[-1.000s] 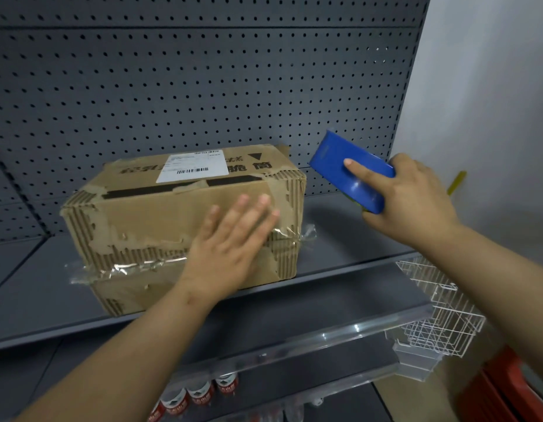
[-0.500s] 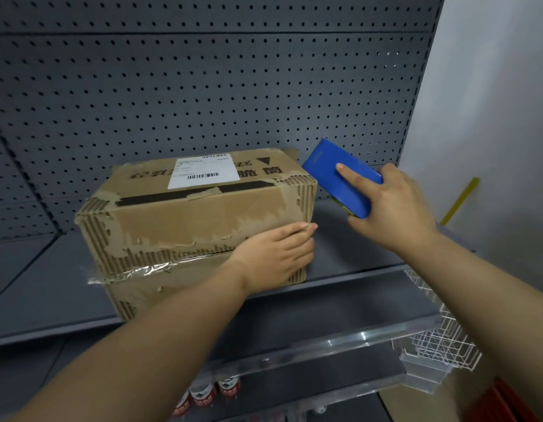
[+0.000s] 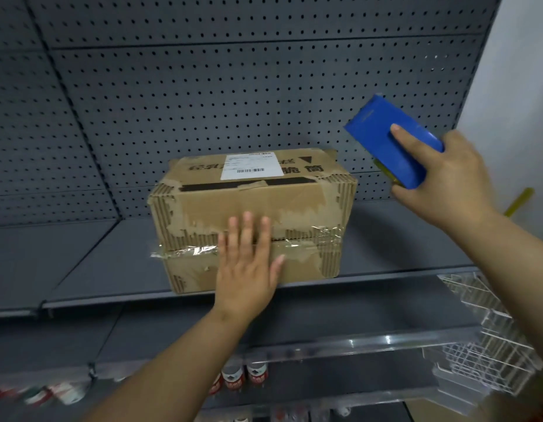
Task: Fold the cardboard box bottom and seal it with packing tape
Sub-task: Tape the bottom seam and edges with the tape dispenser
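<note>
A worn cardboard box (image 3: 252,205) lies on its side on the grey shelf (image 3: 81,269), a white shipping label on its upper face. Its front face shows two folded flaps joined by a strip of clear tape (image 3: 309,239) along the seam. My left hand (image 3: 247,266) presses flat on that seam near the middle, fingers straight. My right hand (image 3: 443,178) is raised to the right of the box and grips a blue tape dispenser (image 3: 392,138), index finger laid along its top. The dispenser is apart from the box.
A grey pegboard wall (image 3: 203,86) backs the shelf. Below sits a lower shelf with a clear plastic front rail (image 3: 325,345) and several bottles (image 3: 242,376). A white wire basket (image 3: 489,345) hangs at the lower right. A white wall (image 3: 519,86) is at the right.
My left hand slid from the box's right end back to the middle of the taped seam and now lies flat. My right hand lifted the dispenser up and away to the right.
</note>
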`<move>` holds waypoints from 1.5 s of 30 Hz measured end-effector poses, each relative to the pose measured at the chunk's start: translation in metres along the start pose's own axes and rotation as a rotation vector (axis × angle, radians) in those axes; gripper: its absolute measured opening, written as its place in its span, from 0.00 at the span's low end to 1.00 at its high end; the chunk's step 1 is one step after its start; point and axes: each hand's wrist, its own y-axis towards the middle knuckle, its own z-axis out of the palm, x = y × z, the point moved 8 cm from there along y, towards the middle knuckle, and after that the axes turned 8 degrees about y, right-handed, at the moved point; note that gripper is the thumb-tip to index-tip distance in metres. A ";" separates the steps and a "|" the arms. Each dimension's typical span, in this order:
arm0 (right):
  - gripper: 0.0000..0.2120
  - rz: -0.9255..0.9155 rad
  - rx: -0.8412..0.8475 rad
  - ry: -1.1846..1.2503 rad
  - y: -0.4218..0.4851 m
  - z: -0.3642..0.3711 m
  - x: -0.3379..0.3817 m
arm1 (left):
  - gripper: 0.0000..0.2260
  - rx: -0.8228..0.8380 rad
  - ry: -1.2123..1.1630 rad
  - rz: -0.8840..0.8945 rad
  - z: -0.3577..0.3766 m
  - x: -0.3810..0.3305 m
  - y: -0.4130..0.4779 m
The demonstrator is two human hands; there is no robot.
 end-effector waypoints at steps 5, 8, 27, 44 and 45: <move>0.37 -0.011 0.001 0.028 0.007 -0.001 0.028 | 0.34 0.216 -0.488 -0.742 0.003 0.070 -0.039; 0.37 -0.040 0.003 0.050 0.008 0.000 0.050 | 0.32 0.162 -0.657 -0.888 0.001 0.091 -0.039; 0.37 -0.113 -0.024 -0.011 0.002 -0.002 0.099 | 0.19 0.221 -1.022 -1.048 0.036 0.152 -0.047; 0.37 -0.186 -0.132 0.427 -0.030 -0.041 0.211 | 0.25 0.397 -1.466 -0.724 -0.144 0.150 0.082; 0.37 -0.204 -0.131 0.438 -0.033 -0.044 0.218 | 0.24 0.457 -1.505 -0.699 -0.153 0.148 0.090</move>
